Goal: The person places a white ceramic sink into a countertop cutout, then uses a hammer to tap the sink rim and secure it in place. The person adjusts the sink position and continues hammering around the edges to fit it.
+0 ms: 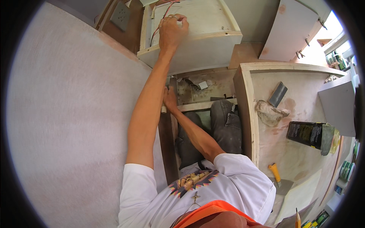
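Observation:
My left hand (173,33) reaches over the front rail of a pale wooden box frame (190,39). Its fingers are curled toward the thumb, and whatever they hold cannot be made out. Thin red and dark wires (165,16) run beside those fingers inside the frame. Lower down, my right hand (170,99) leans at the edge of a floor-level wooden frame (199,104), beside the long pale panel (76,114). Its fingers look stretched out, partly covered by my left forearm.
On the right, an open wooden carcass (246,98) holds a grey block (278,94), a crumpled cloth (271,113), a dark can (306,133) and a yellow-handled scraper (274,173). A socket plate (120,17) sits at upper left. Debris (203,85) lies ahead of my knees.

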{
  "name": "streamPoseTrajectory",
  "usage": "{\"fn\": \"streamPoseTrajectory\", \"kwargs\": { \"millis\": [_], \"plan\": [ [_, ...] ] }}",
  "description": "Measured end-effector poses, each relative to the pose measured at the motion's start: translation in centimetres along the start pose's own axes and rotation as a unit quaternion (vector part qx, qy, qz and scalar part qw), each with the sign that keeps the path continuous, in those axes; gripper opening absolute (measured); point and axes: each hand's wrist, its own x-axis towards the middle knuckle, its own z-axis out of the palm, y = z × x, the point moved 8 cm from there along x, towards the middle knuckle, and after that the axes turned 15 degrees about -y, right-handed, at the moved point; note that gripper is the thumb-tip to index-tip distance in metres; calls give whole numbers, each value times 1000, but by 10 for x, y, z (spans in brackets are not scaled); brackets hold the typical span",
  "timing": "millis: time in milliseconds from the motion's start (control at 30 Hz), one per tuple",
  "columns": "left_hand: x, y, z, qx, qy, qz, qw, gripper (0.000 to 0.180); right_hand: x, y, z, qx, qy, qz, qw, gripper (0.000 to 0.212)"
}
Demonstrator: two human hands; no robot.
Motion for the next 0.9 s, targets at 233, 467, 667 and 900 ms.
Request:
{"fn": "streamPoseTrajectory", "kwargs": {
  "millis": [233, 467, 667, 900],
  "plan": [
    [-3, 1, 2, 7, 1, 9, 1000, 24, 0, -6, 2, -27, -17, 24, 999, 38],
    [0, 2, 1, -2, 5, 24, 1000, 24, 36, 8, 4, 0, -7, 1, 1000, 33],
    [2, 0, 2, -28, 11, 4, 1000, 18, 10, 10, -18, 16, 40, 14, 999, 31],
    [2, 1, 3, -3, 3, 11, 1000, 25, -10, -9, 4, 12, -22, 11, 1000, 31]
  ]
}}
